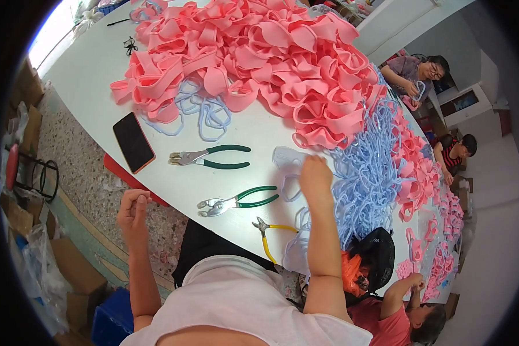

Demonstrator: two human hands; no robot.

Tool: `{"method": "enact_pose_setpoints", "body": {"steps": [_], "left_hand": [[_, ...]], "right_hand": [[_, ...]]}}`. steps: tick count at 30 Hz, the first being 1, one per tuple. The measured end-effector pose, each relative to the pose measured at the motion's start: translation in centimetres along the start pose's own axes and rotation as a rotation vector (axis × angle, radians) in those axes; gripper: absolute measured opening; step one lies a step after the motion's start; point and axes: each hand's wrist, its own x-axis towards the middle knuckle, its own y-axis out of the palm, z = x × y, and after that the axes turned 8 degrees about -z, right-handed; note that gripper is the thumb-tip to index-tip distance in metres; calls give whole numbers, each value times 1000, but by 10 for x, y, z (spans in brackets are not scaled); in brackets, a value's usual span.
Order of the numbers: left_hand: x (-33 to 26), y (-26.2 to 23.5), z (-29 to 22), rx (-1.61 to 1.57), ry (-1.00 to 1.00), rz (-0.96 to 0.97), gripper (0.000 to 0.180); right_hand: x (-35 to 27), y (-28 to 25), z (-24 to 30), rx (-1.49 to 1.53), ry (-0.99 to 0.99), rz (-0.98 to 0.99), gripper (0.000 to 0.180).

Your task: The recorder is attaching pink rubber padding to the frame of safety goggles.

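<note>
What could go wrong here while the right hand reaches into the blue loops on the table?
1. The right hand is in the tangled blue loops; pulling one may drag others off the table.
2. The yellow-handled cutters lie at the near table edge beside that forearm; a nudge could knock them off.
3. The phone sits close to the edge, so it might slide off too.
</note>
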Motion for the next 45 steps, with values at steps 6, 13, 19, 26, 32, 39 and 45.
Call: {"method": "enact_pose_setpoints", "body": {"steps": [6,13,19,26,32,39,45], "left_hand": [[4,35,-9,-40,34,140,9],[0,88,-31,-58,-38,370,15],[-18,151,-66,-92,42,691,22],[-31,186,-74,-464,-477,777,25],[-24,179,-64,-548,-771,741,21],[-16,139,-39,-491,-719,567,23],[6,66,-34,-233,-567,293,23]], "right_hand": [[-28,48,-77,-85,-28,39,10],[-26,-11,-59,1579,269,-23,10],[-32,-25,-12,2065,62,243,17],[-33,-30,10,2040,-41,195,15],[-41,-32,20,1827,192,247,21],[-42,-21,36,1321,-176,263,32],[-38,1,34,543,-650,220,56]]}}
